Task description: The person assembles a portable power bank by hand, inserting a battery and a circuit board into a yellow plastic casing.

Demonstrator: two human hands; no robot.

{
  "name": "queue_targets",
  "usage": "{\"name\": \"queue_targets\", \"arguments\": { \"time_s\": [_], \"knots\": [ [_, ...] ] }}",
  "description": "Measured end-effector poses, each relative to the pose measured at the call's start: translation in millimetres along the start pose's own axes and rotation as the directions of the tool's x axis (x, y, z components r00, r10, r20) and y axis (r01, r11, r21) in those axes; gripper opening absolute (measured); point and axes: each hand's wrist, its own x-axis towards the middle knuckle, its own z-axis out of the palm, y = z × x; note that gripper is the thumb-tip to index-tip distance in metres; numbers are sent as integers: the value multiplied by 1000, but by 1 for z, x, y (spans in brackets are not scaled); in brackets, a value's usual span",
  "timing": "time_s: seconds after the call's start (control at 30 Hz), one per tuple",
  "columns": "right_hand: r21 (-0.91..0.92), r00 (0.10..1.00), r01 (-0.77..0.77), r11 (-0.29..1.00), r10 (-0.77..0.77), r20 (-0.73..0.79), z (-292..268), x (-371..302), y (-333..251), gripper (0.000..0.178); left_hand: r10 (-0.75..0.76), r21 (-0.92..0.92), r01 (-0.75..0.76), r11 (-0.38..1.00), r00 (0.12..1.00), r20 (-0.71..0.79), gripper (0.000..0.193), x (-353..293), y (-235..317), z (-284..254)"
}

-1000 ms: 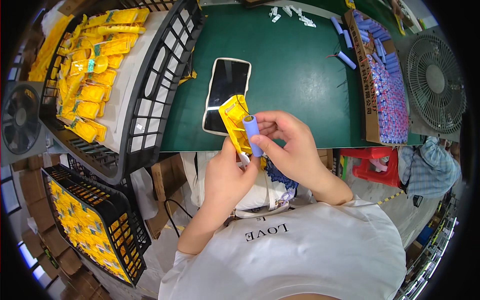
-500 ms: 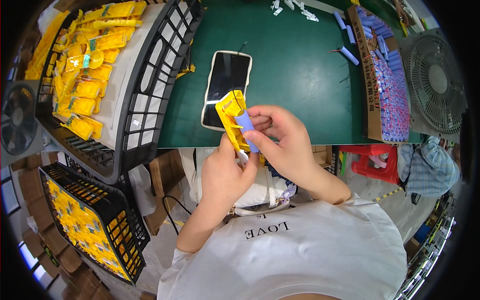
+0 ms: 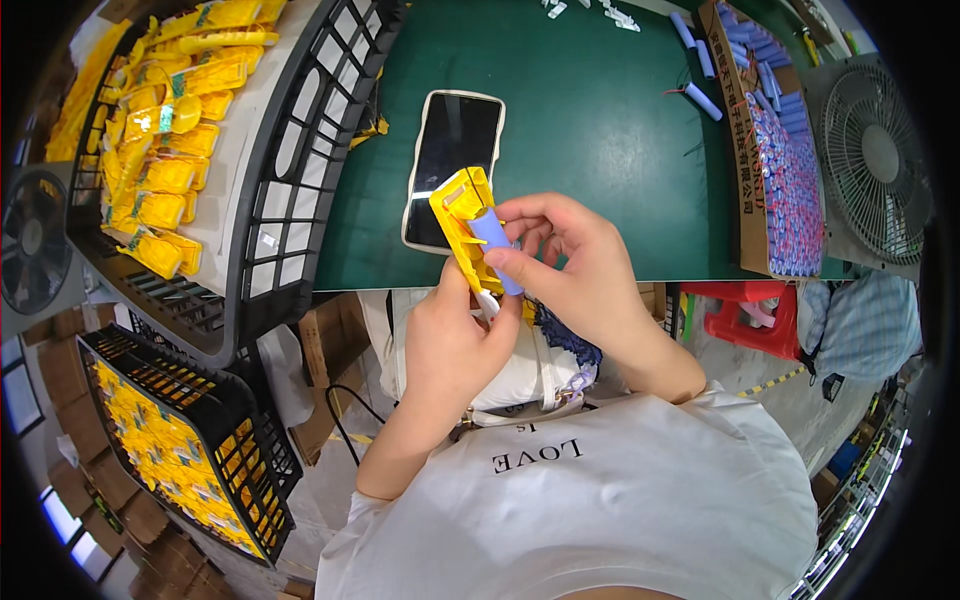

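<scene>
Held up at the table's near edge is a yellow plastic shell (image 3: 451,216), its hollow side facing right. My left hand (image 3: 455,338) is closed around its lower end, where a small white piece (image 3: 488,303) shows by the thumb. A purple cylindrical battery cell (image 3: 495,243) lies along the shell's open side, partly inside it. My right hand (image 3: 570,250) pinches the cell between thumb and fingers; a thin dark wire rises from its top. Behind the shell, a phone in a pale case (image 3: 456,140) rests on the green table (image 3: 590,130).
At left stands a black crate (image 3: 290,170) of yellow parts, with another crate (image 3: 190,440) lower down. A cardboard box (image 3: 740,150) of battery cells sits at right, several loose cells (image 3: 703,101) beside it. A fan (image 3: 880,155) stands beyond. White clips (image 3: 620,18) lie at the back.
The cell and the yellow shell stay together in my hands, almost unmoved. My right fingers have shifted slightly along the cell. The whole view has moved a little.
</scene>
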Motion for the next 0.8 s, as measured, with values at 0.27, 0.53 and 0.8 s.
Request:
{"name": "queue_targets", "arguments": {
  "time_s": [0.27, 0.53, 0.8],
  "knots": [
    [83, 998, -45, 996, 48, -37, 3, -5, -3, 30, 25, 113, -29, 993, 999, 39, 39, 3, 3, -3],
    [-7, 1000, -27, 1000, 27, 7, -10, -4, -1, 28, -9, 27, 8, 1000, 999, 33, 35, 2, 5, -1],
    [15, 999, 12, 1000, -12, -37, -4, -8, 4, 24, -5, 20, 4, 1000, 999, 37, 36, 3, 3, -1]
  ]
}}
